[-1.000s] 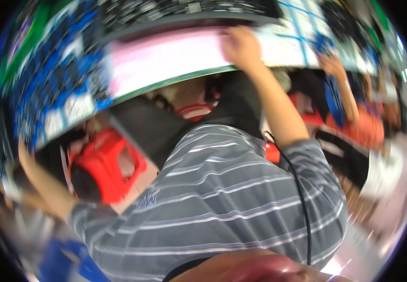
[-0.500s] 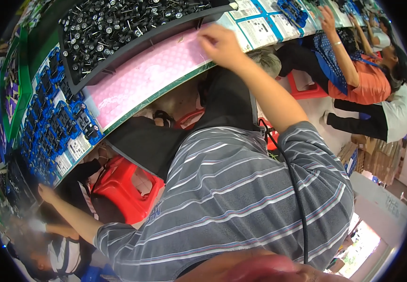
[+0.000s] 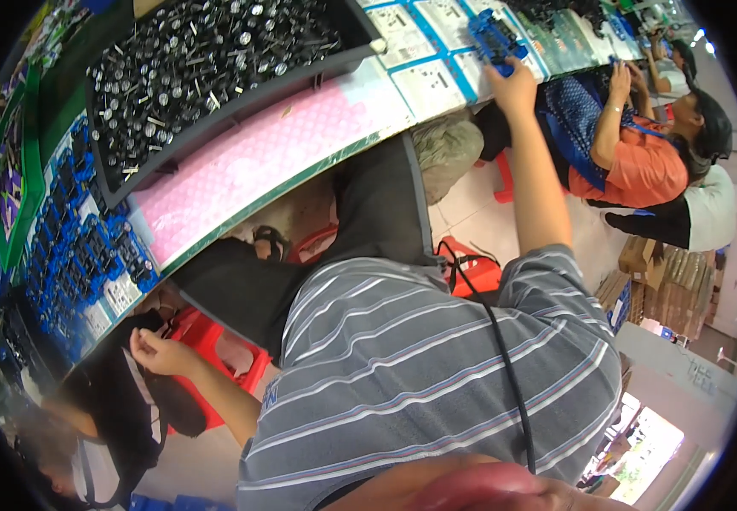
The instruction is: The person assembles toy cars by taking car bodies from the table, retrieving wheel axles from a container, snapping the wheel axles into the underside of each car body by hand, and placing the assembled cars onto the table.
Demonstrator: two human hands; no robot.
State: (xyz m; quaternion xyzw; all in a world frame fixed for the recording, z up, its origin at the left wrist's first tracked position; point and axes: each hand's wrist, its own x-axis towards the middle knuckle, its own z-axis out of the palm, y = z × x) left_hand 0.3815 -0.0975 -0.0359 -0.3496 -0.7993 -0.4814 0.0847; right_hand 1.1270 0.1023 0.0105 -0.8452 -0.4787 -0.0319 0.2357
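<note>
My right hand reaches to the far right of the bench. Its thumb and fingers close on the near edge of a blue plastic part with dark pieces in it; the fingertips are partly hidden. My left hand hangs off the bench edge at the lower left, fingers loosely curled and a little apart, with nothing visible in them. Nearest to it on the bench lie several blue frames with black parts. Between the hands stands a black tray full of small black pieces with shiny metal pins and round silvery faces.
Pink bubble sheet covers the bench before the tray. White printed sheets with blue borders lie to its right. A green-rimmed bin stands at left. Red stools are below. A person in orange works at right; another person is at lower left.
My right hand has moved right, from over the pink sheet to the blue part. My left hand has come away from the blue frames, toward my body. The view has shifted slightly.
</note>
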